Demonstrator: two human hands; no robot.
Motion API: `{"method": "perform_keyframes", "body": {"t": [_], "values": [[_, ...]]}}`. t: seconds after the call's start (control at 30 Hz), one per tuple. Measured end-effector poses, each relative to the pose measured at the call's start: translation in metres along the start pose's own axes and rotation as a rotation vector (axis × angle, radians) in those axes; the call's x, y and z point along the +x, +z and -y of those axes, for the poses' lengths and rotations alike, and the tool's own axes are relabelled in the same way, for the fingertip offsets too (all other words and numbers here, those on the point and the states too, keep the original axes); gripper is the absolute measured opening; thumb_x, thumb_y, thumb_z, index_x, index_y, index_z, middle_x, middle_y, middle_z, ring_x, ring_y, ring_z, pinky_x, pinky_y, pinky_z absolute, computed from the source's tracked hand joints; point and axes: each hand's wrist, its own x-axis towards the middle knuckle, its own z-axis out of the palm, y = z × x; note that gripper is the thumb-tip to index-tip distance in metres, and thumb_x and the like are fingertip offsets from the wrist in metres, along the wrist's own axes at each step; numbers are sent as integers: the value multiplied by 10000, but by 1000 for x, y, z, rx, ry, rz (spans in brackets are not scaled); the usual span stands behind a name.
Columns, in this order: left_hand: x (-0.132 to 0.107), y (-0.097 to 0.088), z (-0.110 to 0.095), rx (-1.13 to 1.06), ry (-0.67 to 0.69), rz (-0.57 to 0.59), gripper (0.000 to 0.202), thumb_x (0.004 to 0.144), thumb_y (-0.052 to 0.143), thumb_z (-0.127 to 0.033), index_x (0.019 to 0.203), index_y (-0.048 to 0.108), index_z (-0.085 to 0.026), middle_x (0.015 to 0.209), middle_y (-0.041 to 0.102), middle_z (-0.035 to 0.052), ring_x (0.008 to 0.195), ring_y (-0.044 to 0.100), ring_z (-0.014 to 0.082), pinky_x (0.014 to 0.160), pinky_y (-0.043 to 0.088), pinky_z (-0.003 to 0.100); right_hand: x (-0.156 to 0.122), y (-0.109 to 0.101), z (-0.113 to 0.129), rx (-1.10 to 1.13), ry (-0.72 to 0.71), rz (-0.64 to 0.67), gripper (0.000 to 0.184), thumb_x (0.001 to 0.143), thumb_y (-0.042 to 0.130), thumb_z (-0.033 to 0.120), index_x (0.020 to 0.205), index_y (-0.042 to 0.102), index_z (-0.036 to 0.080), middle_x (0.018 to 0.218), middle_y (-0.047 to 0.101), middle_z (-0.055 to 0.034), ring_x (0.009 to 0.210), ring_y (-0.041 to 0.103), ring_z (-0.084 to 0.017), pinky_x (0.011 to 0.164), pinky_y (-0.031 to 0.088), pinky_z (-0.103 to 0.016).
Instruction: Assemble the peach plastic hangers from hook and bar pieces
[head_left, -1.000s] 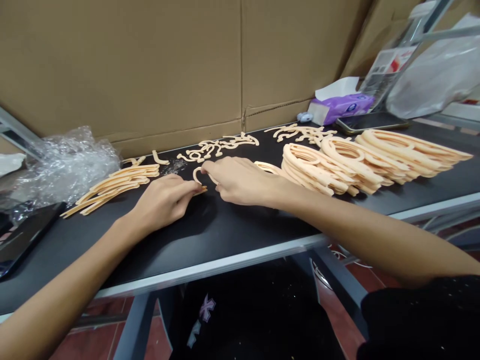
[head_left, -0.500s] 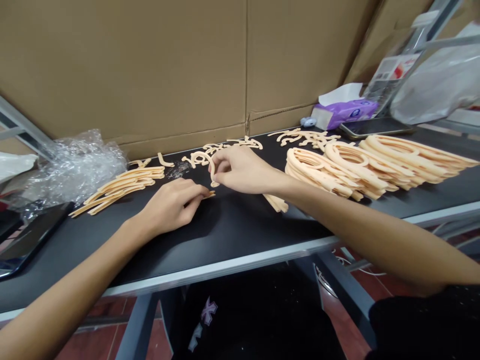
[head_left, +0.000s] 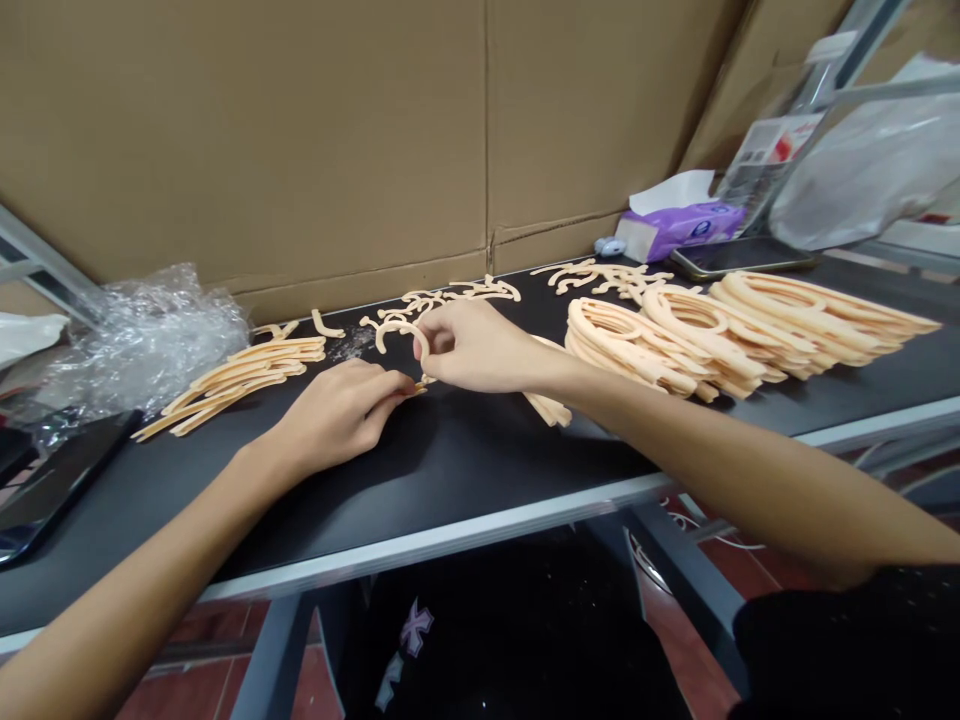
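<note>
Curved cream piece [head_left: 405, 326] arches out of the right hand [head_left: 480, 345], its loop bending over toward the left, its lower end at or just above the tip of a slim strip [head_left: 421, 388]; whether the two touch, I cannot tell. Thumb and bent fingers of the right hand are drawn together on the piece, probably so that its end can be guided closely. The left hand [head_left: 341, 405] lies low on the black tabletop [head_left: 465, 470], thumb and forefinger pinched on the slim strip, with only the tip showing; resting low likely steadies that end.

Just beyond the right hand lie loose small curved pieces [head_left: 480, 290], within easy reach, I judge. Partly hidden under the right wrist are some longer pieces [head_left: 551, 410]. Left of the left hand, a pile of slim strips [head_left: 240, 372] is fanned roughly one way, which would make single ones easy to pick. Right of the right hand, looped pieces [head_left: 750, 330] overlap in rows, perhaps to save room. Farther out, crumpled clear plastic [head_left: 142, 345] sits beyond the strips, and a purple tissue pack [head_left: 690, 230] stands beyond the loops.
</note>
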Motion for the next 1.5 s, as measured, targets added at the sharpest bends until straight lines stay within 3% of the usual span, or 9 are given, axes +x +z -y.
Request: {"method": "perform_keyframes", "body": {"t": [0.23,0.53,0.97,1.27,1.5], "values": [[-1,-1,1,2,-18,40,304,1074,445,-219,1099,745,-177,970,797,95,851,749,254,772,554,353,2,0,0,48,7,19,152,737,591,25,728,636,169,703,644,35,757,618,-129,714,411,-247],[0,0,-1,-156,-72,44,180,1028,558,-235,1055,732,-196,1031,808,70,923,762,233,828,566,341,5,5,-6,167,148,117,157,735,595,34,770,633,183,671,688,15,672,693,-148,641,503,-239],[1,0,-3,-168,-77,35,171,1028,562,-272,1002,707,-185,990,790,71,881,741,219,784,544,327,2,10,-7,203,182,124,187,764,691,30,774,590,188,642,674,6,584,650,-127,505,497,-199],[1,1,-2,-180,-107,60,161,1014,566,-276,1007,705,-196,991,791,75,879,741,219,789,557,332,3,5,-3,234,283,156,172,788,701,10,753,633,165,659,696,-6,639,694,-126,552,553,-192],[2,1,-6,-141,-72,21,168,1013,546,-240,976,701,-185,947,777,67,845,723,217,772,543,329,3,3,-6,227,283,198,197,815,700,-27,741,650,149,658,705,-15,625,692,-121,567,559,-194]]}}
